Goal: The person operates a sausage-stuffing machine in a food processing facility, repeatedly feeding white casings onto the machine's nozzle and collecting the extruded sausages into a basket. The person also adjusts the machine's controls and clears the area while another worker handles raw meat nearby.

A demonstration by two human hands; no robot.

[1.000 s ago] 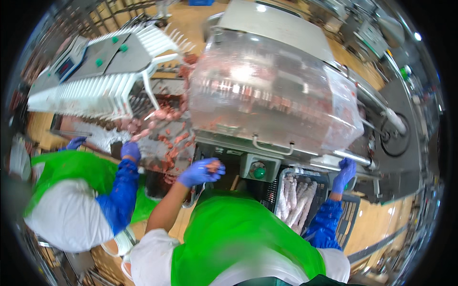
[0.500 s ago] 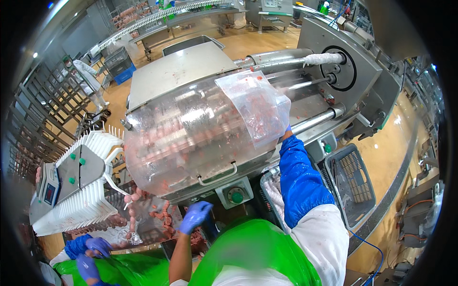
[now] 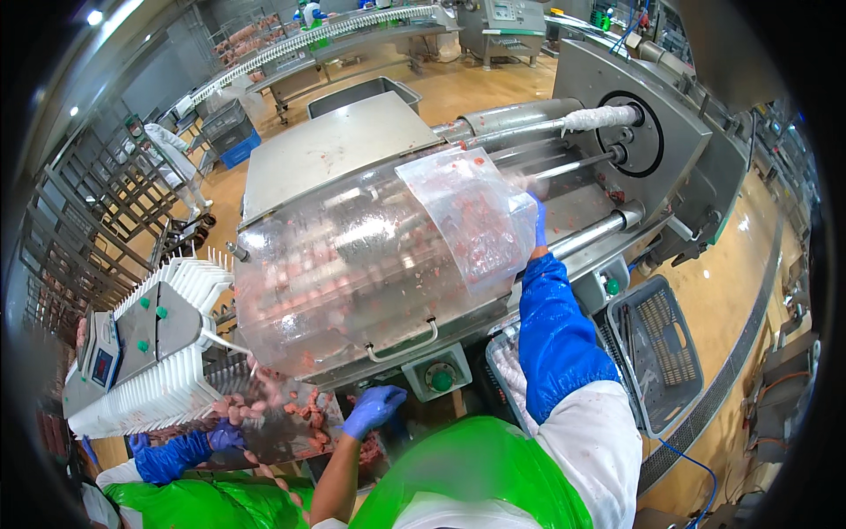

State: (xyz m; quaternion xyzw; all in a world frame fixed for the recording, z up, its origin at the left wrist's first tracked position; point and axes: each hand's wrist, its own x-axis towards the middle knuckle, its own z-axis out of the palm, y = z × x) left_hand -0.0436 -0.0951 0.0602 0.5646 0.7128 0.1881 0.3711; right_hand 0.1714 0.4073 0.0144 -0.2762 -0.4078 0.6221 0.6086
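1. At my far left a co-worker's blue-gloved hand (image 3: 225, 435) reaches in under the white ribbed conveyor (image 3: 163, 370), close to the loose pink sausage pieces (image 3: 291, 410) dropping off its end. Their sleeve and green apron are cut off by the lower rim.
2. My left hand (image 3: 374, 407), in a blue glove, hovers low over those pieces, just left of the green button (image 3: 441, 380) on the machine front. The fingers are loosely curled; whether they grip a piece I cannot tell, since the meat beneath them is blurred.
3. Above it sits the clear domed guard (image 3: 352, 273) with its steel handle (image 3: 403, 344), closed over the machine, I judge, to keep hands off the moving parts. Smears and glare hide most of what is inside.
4. My right hand (image 3: 538, 225) is raised to the guard's right end, grasping the clear plastic bag (image 3: 467, 220) speckled with pink bits. The bag drapes over the dome and covers my fingers, so only the glove's edge shows.
5. Right of my blue sleeve, a grey plastic basket (image 3: 656, 353) stands by the machine within easy reach; its contents are hard to make out.
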